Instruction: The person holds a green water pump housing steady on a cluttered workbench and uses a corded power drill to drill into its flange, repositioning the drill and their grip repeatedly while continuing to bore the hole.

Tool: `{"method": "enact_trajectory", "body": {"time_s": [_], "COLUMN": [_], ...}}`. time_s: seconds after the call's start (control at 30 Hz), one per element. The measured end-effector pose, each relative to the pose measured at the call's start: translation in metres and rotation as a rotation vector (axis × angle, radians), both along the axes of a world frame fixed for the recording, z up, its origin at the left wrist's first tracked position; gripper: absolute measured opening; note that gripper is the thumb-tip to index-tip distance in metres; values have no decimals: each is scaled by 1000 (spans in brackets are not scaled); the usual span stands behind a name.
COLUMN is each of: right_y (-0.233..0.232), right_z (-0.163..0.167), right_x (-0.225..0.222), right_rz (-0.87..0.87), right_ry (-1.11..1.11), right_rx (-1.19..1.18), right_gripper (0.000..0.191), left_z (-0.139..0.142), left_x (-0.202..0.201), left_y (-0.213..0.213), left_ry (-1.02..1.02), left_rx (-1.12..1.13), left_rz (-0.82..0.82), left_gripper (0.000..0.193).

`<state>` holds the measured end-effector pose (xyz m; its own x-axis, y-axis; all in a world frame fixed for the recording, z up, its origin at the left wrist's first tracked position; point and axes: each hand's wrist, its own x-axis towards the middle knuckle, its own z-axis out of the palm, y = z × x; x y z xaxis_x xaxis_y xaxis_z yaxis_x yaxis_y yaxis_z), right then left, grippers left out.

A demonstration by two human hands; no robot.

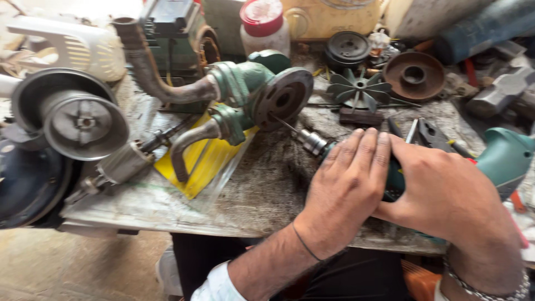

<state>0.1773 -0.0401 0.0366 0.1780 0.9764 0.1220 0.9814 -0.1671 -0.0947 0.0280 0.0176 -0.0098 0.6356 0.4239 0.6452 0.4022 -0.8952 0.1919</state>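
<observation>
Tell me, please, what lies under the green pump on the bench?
Under the green pump lies a yellow sheet on the worn bench. Its lower pipe crosses the sheet. How far the sheet reaches beneath the pump body is hidden.

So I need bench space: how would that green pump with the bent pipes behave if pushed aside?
The green pump looks like cast metal, so probably heavy. Its bent pipes rest on the bench and may snag rather than slide. Its round flange could let it rock.
</observation>
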Motion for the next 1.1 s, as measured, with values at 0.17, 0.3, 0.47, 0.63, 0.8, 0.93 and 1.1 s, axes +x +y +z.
{"method": "enact_trajectory", "body": {"time_s": [0.17,0.3,0.47,0.63,0.8,0.93,1.1], "right_y": [5,7,9,9,8,8,6], "right_z": [1,4,4,2,3,3,2], "right_x": [0,-3,-7,-7,0,2,3], "right_rz": [-134,-136,-195,-234,-87,-96,-162], "right_ry": [0,-17,-69,-70,-36,-7,-10], "right_rx": [-149,-187,-276,-321,-144,-158,-211], "right_gripper": [108,108,115,113,110,112,103], "left_z": [1,0,0,1,2,1,-2], "left_x": [-2,-4,-7,-8,-5,-5,-4], "left_y": [4,5,8,7,6,5,5], "left_ry": [11,1,44,16,-23,-16,-31], "left_rx": [-15,22,16,-5,-19,-18,8], "left_rz": [-38,-35,-54,-67,-50,-61,-65], "left_gripper": [63,62,70,68,65,62,58]}}
